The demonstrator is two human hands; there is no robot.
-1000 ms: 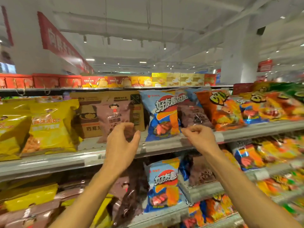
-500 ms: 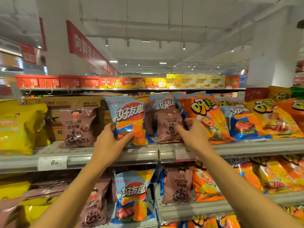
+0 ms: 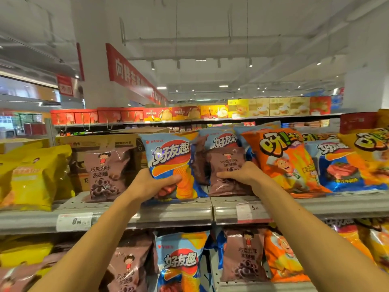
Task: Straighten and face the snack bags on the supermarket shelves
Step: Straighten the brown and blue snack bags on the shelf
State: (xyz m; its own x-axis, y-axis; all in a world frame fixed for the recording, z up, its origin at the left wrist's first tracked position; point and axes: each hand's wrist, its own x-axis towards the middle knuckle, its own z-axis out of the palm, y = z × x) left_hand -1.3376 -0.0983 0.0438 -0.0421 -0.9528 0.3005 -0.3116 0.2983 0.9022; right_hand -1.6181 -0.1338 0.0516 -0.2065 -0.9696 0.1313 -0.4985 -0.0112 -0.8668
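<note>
Snack bags on the upper shelf (image 3: 168, 216), mid-facing. The left hand (image 3: 151, 186) grips the lower part of a blue chip bag (image 3: 172, 163), fingers curled across its front, so the bag stands upright at the shelf's front edge. The right hand (image 3: 242, 175) grips a brown doughnut-snack bag (image 3: 227, 173) just beside it, fingers wrapped over its face.

Risks, as judged: both bags stand at the lip above the price rail, and a forward tug could tip either onto the lower shelf or the floor; squeezing may crush the contents. The orange bag (image 3: 284, 161) leans against the brown one on its right and may slump if that support shifts.

Open room: a gap lies between the blue bag and a second brown bag (image 3: 105, 171) to the left, with a cardboard carton (image 3: 101, 142) behind; rightward the row is packed tight.
</note>
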